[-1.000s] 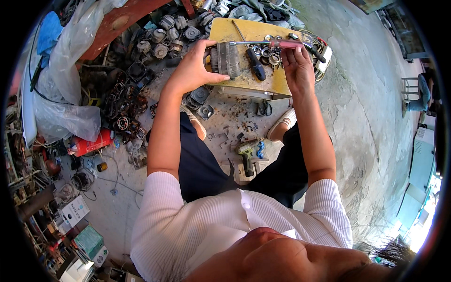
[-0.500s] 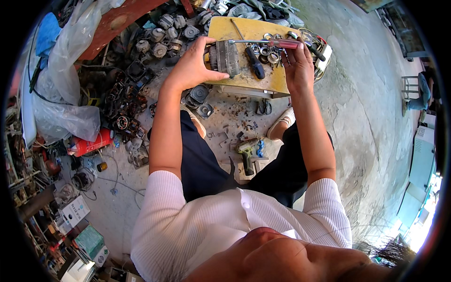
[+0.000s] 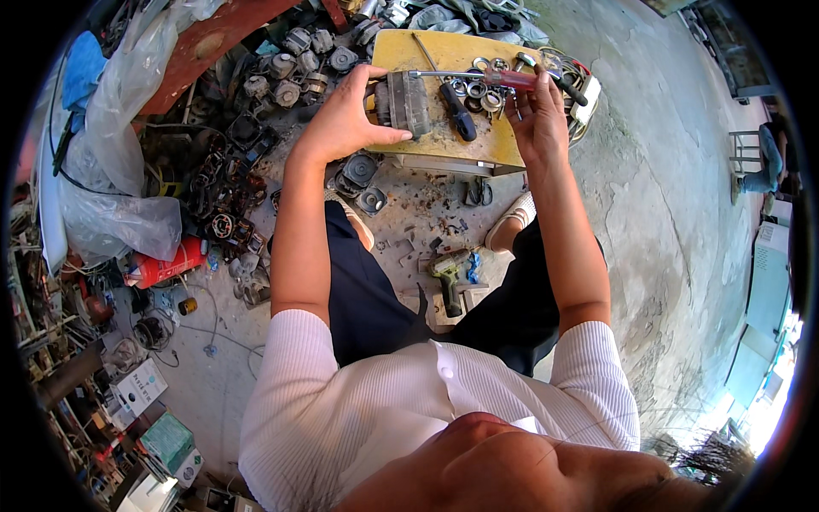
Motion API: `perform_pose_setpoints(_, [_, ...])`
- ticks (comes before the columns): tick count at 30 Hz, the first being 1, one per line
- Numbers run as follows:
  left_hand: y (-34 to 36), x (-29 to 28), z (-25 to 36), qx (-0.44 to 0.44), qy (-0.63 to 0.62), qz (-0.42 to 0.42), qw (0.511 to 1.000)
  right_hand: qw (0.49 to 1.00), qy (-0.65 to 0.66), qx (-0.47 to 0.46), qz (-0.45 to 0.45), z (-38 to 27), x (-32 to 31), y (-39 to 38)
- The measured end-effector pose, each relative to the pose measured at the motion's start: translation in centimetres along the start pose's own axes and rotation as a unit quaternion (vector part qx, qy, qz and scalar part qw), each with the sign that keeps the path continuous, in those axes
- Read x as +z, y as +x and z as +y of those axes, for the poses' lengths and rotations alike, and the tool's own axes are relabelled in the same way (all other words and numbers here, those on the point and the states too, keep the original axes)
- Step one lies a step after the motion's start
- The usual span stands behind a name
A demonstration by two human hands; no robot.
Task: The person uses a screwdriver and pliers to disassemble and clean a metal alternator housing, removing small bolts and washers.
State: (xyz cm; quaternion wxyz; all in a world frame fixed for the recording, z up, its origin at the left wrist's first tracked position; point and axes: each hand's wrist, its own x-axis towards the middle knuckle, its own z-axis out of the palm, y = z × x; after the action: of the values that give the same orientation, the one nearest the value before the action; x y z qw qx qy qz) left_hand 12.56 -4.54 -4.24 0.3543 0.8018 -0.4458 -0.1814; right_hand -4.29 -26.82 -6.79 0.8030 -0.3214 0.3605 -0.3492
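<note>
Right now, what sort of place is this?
Likely a motor repair or salvage workshop: heaped motor parts, a green power drill, and a red-handled tool in the right hand.

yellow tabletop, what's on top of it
Metal rings and a dark-handled screwdriver lie on the yellow tabletop. The left hand holds a grey cylinder near the left edge; anything beneath that, or behind the right hand and its red screwdriver, is hidden.
</note>
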Motion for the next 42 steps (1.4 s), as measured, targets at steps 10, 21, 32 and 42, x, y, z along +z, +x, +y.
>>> perform_pose_setpoints(10, [0.3, 0.1, -0.3, 0.006, -0.005, -0.007, 1.0, 0.996, 0.04, -0.007, -0.074, 0.3, -1.0, 0.7])
perform_pose_setpoints(21, [0.4, -0.1, -0.1, -0.005, 0.002, -0.012, 1.0, 0.996, -0.005, -0.043, -0.08, 0.3, -1.3, 0.9])
perform_pose_setpoints(32, [0.5, 0.1, -0.3, 0.001, 0.001, -0.007, 1.0, 0.997, 0.006, -0.015, -0.082, 0.4, -2.1, 1.5])
perform_pose_setpoints(42, [0.6, 0.1, 0.1, 0.008, 0.0, -0.008, 1.0, 0.992, 0.015, -0.046, -0.118, 0.9, -2.7, 2.4])
